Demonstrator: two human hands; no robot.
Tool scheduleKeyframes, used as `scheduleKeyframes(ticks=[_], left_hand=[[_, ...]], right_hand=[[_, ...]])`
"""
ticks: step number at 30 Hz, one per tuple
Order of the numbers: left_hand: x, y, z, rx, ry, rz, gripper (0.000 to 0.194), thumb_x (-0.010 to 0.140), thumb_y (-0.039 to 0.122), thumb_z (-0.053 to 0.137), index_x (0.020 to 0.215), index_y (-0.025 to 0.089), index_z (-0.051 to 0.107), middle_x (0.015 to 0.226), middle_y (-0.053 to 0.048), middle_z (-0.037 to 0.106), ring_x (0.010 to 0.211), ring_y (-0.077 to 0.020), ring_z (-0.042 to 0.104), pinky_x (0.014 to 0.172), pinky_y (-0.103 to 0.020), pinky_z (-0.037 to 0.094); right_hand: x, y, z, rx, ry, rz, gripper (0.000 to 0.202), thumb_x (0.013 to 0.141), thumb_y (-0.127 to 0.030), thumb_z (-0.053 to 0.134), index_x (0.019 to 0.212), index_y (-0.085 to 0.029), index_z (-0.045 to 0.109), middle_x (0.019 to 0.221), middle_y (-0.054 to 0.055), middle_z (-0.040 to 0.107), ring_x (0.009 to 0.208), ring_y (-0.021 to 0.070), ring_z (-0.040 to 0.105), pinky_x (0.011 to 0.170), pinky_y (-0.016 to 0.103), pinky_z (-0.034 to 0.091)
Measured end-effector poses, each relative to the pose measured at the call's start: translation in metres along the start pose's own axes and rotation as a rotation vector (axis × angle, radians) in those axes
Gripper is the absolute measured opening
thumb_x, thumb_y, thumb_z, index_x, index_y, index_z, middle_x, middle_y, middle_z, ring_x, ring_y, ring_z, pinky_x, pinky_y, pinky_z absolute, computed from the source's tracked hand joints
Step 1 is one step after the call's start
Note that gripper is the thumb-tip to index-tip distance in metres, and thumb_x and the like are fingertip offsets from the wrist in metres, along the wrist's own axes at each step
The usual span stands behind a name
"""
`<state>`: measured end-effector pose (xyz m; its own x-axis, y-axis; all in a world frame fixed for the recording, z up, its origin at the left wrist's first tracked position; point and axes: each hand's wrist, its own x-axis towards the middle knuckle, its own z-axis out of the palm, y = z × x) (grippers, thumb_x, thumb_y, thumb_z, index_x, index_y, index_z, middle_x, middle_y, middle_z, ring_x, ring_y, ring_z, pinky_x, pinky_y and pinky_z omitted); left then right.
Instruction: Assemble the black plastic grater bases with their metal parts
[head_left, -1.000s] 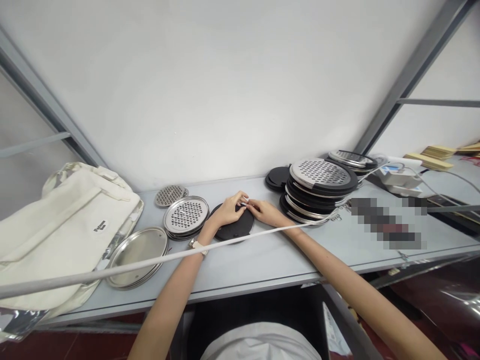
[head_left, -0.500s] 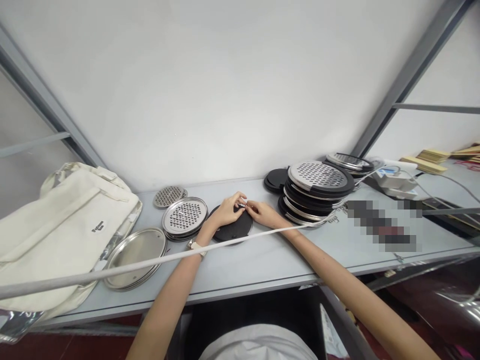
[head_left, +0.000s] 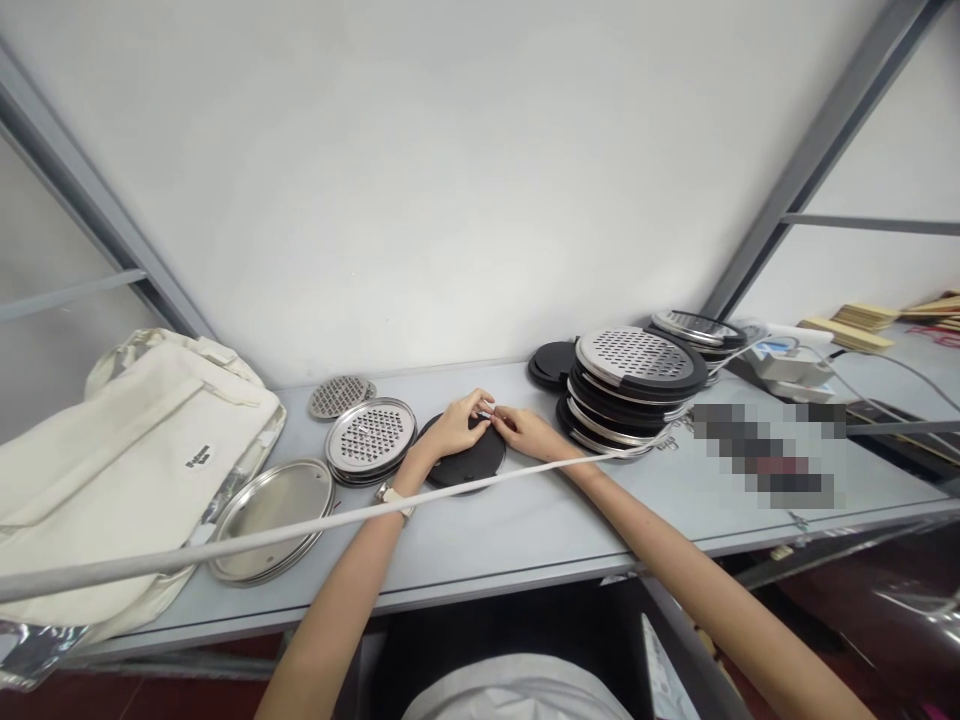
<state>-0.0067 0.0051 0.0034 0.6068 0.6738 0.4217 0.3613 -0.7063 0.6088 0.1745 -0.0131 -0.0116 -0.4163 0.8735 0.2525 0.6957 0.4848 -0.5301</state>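
A black round disc (head_left: 472, 462) lies flat on the table under my hands. My left hand (head_left: 456, 424) rests over its upper part, fingers curled and pinched at the far right rim. My right hand (head_left: 525, 432) comes in from the other side, its fingertips pressed together at the same spot. Something small and pale shows between the two sets of fingertips, too small to name. Left of the disc is a stack of perforated round metal plates (head_left: 372, 436). Past my right hand rises a tall stack of black discs and metal plates, topped by a perforated plate (head_left: 637, 356).
Plain round metal plates (head_left: 281, 505) and a cream canvas bag (head_left: 150, 450) are at the left. Small perforated discs (head_left: 337, 397) lie near the wall. A white cord (head_left: 450, 487) crosses in front of my forearms. Black discs (head_left: 553, 362) sit behind the tall stack.
The view has shifted very slightly. Both hands stay at the disc's rim, and their fingers have barely moved.
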Motion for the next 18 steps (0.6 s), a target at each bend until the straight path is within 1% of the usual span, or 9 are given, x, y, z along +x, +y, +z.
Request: scheduleKeyframes(ticks=[5, 9, 14, 18], left_hand=[[0.000, 0.000, 0.001, 0.018, -0.021, -0.017, 0.029, 0.080, 0.013, 0.050, 0.108, 0.021, 0.049, 0.103, -0.004, 0.062, 0.099, -0.0166, 0.060, 0.089, -0.032, 0.047], [0.000, 0.002, 0.001, 0.043, -0.023, 0.005, 0.027, 0.081, 0.013, 0.048, 0.107, 0.021, 0.048, 0.103, -0.004, 0.061, 0.097, -0.0164, 0.059, 0.089, -0.031, 0.047], [-0.003, 0.011, -0.001, 0.188, -0.042, 0.036, 0.022, 0.084, 0.012, 0.044, 0.104, 0.020, 0.048, 0.103, -0.006, 0.059, 0.098, -0.0186, 0.056, 0.089, -0.034, 0.046], [-0.004, 0.015, -0.002, 0.272, -0.040, 0.051, 0.021, 0.085, 0.013, 0.043, 0.104, 0.019, 0.048, 0.102, -0.006, 0.057, 0.098, -0.0194, 0.055, 0.090, -0.035, 0.045]], right_hand=[[0.000, 0.002, 0.001, 0.006, 0.013, -0.032, 0.028, 0.091, -0.030, 0.037, 0.080, -0.016, 0.058, 0.060, 0.000, 0.056, 0.051, 0.0108, 0.044, 0.051, 0.021, 0.026], [0.001, 0.002, 0.001, 0.002, 0.002, -0.019, 0.030, 0.092, -0.031, 0.036, 0.081, -0.016, 0.059, 0.059, 0.000, 0.056, 0.051, 0.0112, 0.044, 0.051, 0.021, 0.026], [0.001, 0.001, -0.001, 0.022, -0.013, -0.026, 0.030, 0.092, -0.030, 0.035, 0.091, -0.015, 0.062, 0.064, 0.002, 0.061, 0.055, 0.0128, 0.049, 0.053, 0.021, 0.029], [0.000, -0.001, -0.002, 0.018, -0.012, -0.028, 0.029, 0.093, -0.029, 0.035, 0.090, -0.015, 0.061, 0.068, 0.003, 0.063, 0.057, 0.0130, 0.050, 0.056, 0.022, 0.030]])
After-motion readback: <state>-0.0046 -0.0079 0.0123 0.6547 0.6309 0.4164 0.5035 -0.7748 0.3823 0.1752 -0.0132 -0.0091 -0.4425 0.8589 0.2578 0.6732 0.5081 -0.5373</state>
